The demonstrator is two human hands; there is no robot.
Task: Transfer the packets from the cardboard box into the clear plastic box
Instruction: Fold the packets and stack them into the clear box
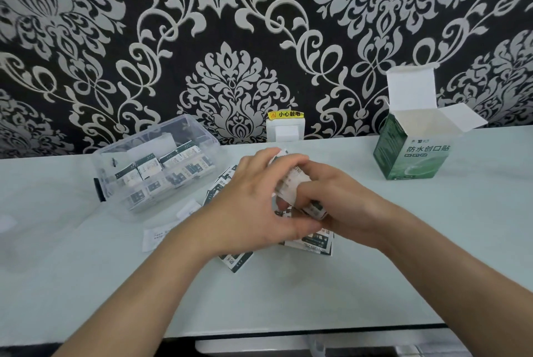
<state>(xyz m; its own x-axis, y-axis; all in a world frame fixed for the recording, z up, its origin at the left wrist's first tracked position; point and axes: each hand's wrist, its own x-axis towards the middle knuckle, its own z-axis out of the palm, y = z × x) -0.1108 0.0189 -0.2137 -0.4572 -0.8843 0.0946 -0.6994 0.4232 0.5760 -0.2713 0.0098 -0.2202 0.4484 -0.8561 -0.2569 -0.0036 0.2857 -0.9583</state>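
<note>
My left hand (253,198) and my right hand (343,204) meet at the table's middle, both closed around a bunch of white-and-green packets (291,183). More loose packets (235,263) lie on the table under and beside my hands. The clear plastic box (121,206) stands to the left, lid off, holding several packets in rows. The green cardboard box (412,157) stands upright at the right rear with its top flaps open; its inside is hidden from this view.
A white paper slip (154,237) lies left of my left forearm. A clear lid (17,230) rests at the far left. A white wall socket (284,131) with a yellow label sits at the table's back edge. The table's front edge (288,332) runs below my arms.
</note>
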